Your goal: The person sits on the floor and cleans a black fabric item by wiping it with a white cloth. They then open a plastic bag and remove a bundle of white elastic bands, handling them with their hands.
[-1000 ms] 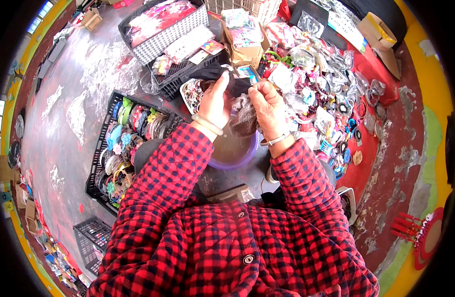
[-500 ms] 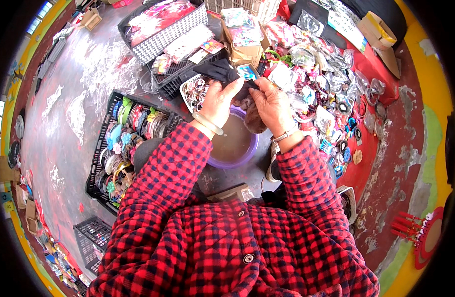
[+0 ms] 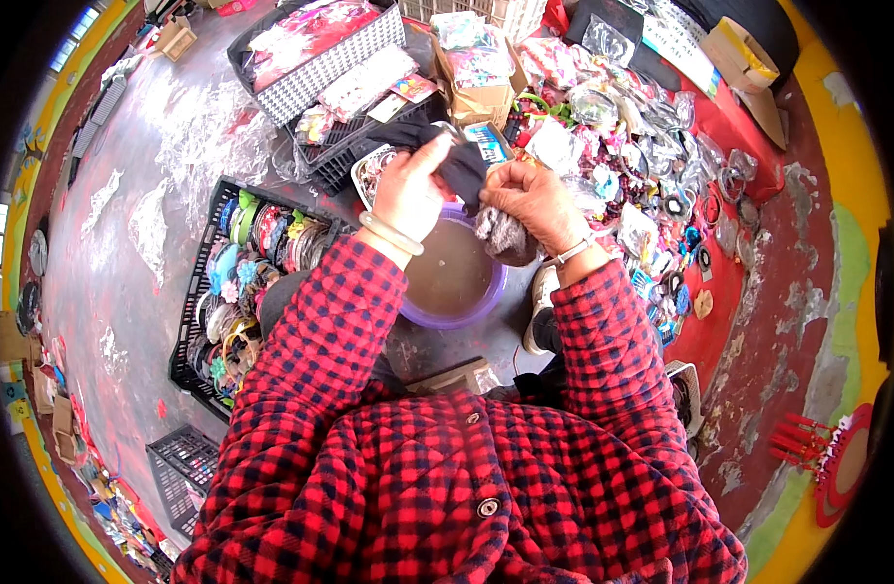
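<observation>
Both arms reach forward over a purple basin (image 3: 454, 320) of murky water. My left hand (image 3: 408, 200), with a pale bangle at the wrist, is closed on a piece of black cloth (image 3: 463, 173) that droops toward the right. My right hand (image 3: 544, 209) pinches the cloth's lower right end between thumb and fingers. Below those fingers hangs a soft, fuzzy brown-grey piece (image 3: 503, 239), above the basin's right rim. Whether it is joined to the black cloth I cannot tell.
A black crate (image 3: 181, 348) of headbands stands left, near a white basket (image 3: 360, 175) of small items. Ahead are a blue box (image 3: 490, 143), a cardboard box (image 3: 482, 105) and a stacked grey crate (image 3: 321, 66). A heap of hair accessories (image 3: 622, 180) spreads right.
The black cloth has spread out between my hands. My right hand has come slightly nearer and to the right, and the fuzzy piece shows a lighter, greyer side. My right shoe shows more.
</observation>
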Action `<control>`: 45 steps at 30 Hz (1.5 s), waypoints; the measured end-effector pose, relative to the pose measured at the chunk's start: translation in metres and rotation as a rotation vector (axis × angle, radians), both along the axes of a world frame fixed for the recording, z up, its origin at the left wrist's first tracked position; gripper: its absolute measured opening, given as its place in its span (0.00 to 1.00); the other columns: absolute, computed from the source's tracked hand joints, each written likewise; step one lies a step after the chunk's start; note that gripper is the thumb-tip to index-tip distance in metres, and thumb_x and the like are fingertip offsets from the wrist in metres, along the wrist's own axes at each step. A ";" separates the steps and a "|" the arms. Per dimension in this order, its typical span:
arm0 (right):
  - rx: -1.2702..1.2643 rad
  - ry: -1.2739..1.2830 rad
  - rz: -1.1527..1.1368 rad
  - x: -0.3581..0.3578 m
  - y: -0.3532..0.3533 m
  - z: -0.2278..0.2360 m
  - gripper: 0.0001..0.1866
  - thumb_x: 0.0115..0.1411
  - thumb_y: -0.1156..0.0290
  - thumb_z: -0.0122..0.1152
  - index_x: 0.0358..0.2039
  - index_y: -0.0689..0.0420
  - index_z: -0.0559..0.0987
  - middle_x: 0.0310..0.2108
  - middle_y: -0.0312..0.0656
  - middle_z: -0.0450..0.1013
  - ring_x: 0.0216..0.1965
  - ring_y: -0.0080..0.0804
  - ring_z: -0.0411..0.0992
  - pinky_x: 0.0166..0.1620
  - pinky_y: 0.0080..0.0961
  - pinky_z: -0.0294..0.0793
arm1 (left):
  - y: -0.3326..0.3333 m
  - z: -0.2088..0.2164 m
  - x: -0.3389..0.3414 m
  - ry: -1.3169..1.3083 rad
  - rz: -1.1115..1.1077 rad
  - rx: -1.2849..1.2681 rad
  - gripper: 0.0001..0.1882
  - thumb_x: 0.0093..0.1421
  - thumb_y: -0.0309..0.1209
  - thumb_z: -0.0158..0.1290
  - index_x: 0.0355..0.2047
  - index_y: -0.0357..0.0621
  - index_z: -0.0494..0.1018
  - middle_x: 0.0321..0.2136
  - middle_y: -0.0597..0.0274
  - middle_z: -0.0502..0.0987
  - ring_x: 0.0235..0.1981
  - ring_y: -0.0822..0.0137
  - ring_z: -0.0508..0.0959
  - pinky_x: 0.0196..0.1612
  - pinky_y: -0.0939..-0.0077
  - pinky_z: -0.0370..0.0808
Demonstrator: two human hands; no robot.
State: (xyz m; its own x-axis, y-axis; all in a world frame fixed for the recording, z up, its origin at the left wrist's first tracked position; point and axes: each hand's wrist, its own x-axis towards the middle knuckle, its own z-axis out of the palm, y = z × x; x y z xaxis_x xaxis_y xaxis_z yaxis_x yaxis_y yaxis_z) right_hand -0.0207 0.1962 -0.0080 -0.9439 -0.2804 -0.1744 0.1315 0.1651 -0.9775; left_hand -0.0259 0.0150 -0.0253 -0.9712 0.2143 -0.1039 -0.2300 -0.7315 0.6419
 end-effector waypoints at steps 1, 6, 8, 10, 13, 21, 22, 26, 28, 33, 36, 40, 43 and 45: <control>0.028 0.005 0.020 0.003 0.000 0.002 0.06 0.53 0.70 0.63 0.27 0.60 0.77 0.23 0.30 0.71 0.25 0.16 0.66 0.30 0.16 0.66 | -0.002 0.001 -0.002 -0.004 0.013 0.052 0.13 0.63 0.32 0.45 0.40 0.34 0.69 0.38 0.55 0.74 0.41 0.63 0.75 0.47 0.67 0.71; -0.145 -0.073 -0.005 0.006 -0.007 0.001 0.06 0.54 0.71 0.62 0.26 0.60 0.76 0.26 0.29 0.71 0.28 0.15 0.66 0.33 0.16 0.67 | -0.001 -0.001 -0.002 0.017 0.096 0.089 0.12 0.63 0.32 0.45 0.41 0.35 0.69 0.38 0.55 0.74 0.41 0.64 0.74 0.48 0.66 0.71; 0.040 0.018 -0.016 0.007 -0.012 -0.005 0.05 0.54 0.72 0.62 0.26 0.59 0.77 0.25 0.29 0.71 0.27 0.15 0.67 0.32 0.15 0.67 | -0.001 -0.007 -0.005 -0.007 0.125 0.125 0.12 0.63 0.32 0.45 0.41 0.35 0.69 0.39 0.56 0.74 0.41 0.64 0.74 0.48 0.66 0.70; -0.007 0.017 -0.042 0.008 -0.018 -0.011 0.05 0.54 0.71 0.62 0.26 0.59 0.77 0.23 0.28 0.71 0.26 0.14 0.66 0.31 0.14 0.66 | 0.002 -0.010 -0.005 -0.001 0.123 0.139 0.12 0.63 0.31 0.46 0.42 0.34 0.69 0.39 0.55 0.74 0.42 0.62 0.74 0.49 0.65 0.70; -0.250 -0.060 -0.102 0.006 -0.022 -0.024 0.05 0.55 0.72 0.62 0.25 0.59 0.78 0.21 0.26 0.71 0.22 0.13 0.64 0.28 0.13 0.64 | 0.006 -0.010 -0.004 -0.024 0.115 0.150 0.12 0.61 0.28 0.49 0.42 0.34 0.68 0.39 0.55 0.74 0.41 0.62 0.75 0.46 0.67 0.72; -0.530 -0.270 -0.124 0.000 -0.002 -0.005 0.04 0.56 0.75 0.59 0.25 0.59 0.78 0.22 0.35 0.74 0.21 0.19 0.71 0.27 0.15 0.69 | 0.007 0.008 0.004 -0.082 0.019 0.076 0.14 0.62 0.34 0.47 0.39 0.35 0.70 0.35 0.55 0.75 0.36 0.63 0.77 0.40 0.70 0.74; -0.517 -0.271 -0.110 0.000 -0.003 -0.005 0.04 0.56 0.75 0.58 0.25 0.59 0.78 0.22 0.35 0.74 0.21 0.19 0.71 0.27 0.16 0.69 | 0.005 0.003 0.002 -0.087 0.028 0.067 0.14 0.62 0.34 0.47 0.39 0.35 0.71 0.35 0.55 0.75 0.35 0.63 0.77 0.40 0.71 0.74; -0.450 -0.237 -0.040 -0.004 0.000 -0.018 0.05 0.56 0.74 0.59 0.24 0.60 0.78 0.22 0.35 0.74 0.23 0.20 0.71 0.27 0.18 0.70 | 0.001 -0.016 -0.004 -0.156 0.036 0.109 0.13 0.62 0.35 0.47 0.38 0.35 0.71 0.34 0.54 0.75 0.32 0.64 0.77 0.36 0.72 0.74; -0.420 -0.270 -0.076 -0.005 -0.001 -0.023 0.06 0.56 0.72 0.59 0.24 0.60 0.77 0.23 0.35 0.74 0.24 0.21 0.72 0.28 0.20 0.71 | -0.004 -0.026 -0.010 -0.163 0.007 0.102 0.13 0.63 0.35 0.46 0.38 0.35 0.70 0.35 0.54 0.75 0.35 0.63 0.77 0.39 0.69 0.74; -0.530 -0.337 -0.278 -0.013 0.023 -0.007 0.10 0.57 0.66 0.60 0.29 0.60 0.76 0.25 0.39 0.75 0.27 0.28 0.74 0.31 0.24 0.74 | -0.007 -0.017 -0.011 -0.107 0.120 0.254 0.15 0.63 0.32 0.46 0.46 0.35 0.67 0.44 0.54 0.72 0.46 0.60 0.71 0.54 0.61 0.66; -0.830 -0.264 -0.292 -0.016 0.025 0.016 0.10 0.56 0.68 0.59 0.35 0.60 0.75 0.29 0.40 0.75 0.30 0.29 0.74 0.32 0.24 0.75 | -0.005 -0.020 -0.009 -0.099 0.119 0.167 0.14 0.62 0.32 0.47 0.46 0.37 0.68 0.45 0.55 0.72 0.47 0.61 0.71 0.54 0.62 0.66; -0.728 0.111 -0.137 0.006 -0.006 0.042 0.13 0.55 0.79 0.55 0.42 0.59 0.73 0.40 0.42 0.73 0.37 0.28 0.73 0.38 0.20 0.73 | 0.008 -0.020 -0.005 -0.071 0.058 0.179 0.16 0.63 0.35 0.45 0.46 0.38 0.68 0.44 0.56 0.73 0.46 0.62 0.72 0.53 0.65 0.66; 0.172 0.656 -0.094 0.010 -0.030 0.003 0.20 0.53 0.77 0.57 0.49 0.54 0.72 0.47 0.44 0.71 0.47 0.38 0.70 0.49 0.29 0.69 | 0.017 -0.016 0.002 -0.052 0.042 0.151 0.17 0.65 0.37 0.41 0.46 0.38 0.68 0.45 0.58 0.73 0.45 0.65 0.73 0.51 0.70 0.68; 0.419 0.970 -0.060 0.010 -0.040 -0.017 0.21 0.52 0.77 0.58 0.49 0.54 0.73 0.48 0.45 0.70 0.51 0.43 0.67 0.53 0.32 0.65 | 0.012 -0.021 0.006 -0.006 0.042 0.129 0.17 0.66 0.37 0.40 0.47 0.37 0.67 0.43 0.57 0.73 0.44 0.66 0.73 0.49 0.72 0.70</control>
State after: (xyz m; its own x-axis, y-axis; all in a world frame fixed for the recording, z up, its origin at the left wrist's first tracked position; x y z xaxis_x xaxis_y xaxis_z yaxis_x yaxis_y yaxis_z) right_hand -0.0112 0.1564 -0.0246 -0.7416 -0.3202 0.5896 -0.6555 0.5328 -0.5352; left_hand -0.0202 0.0275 -0.0462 -0.9792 0.1850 -0.0838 -0.2006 -0.8171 0.5405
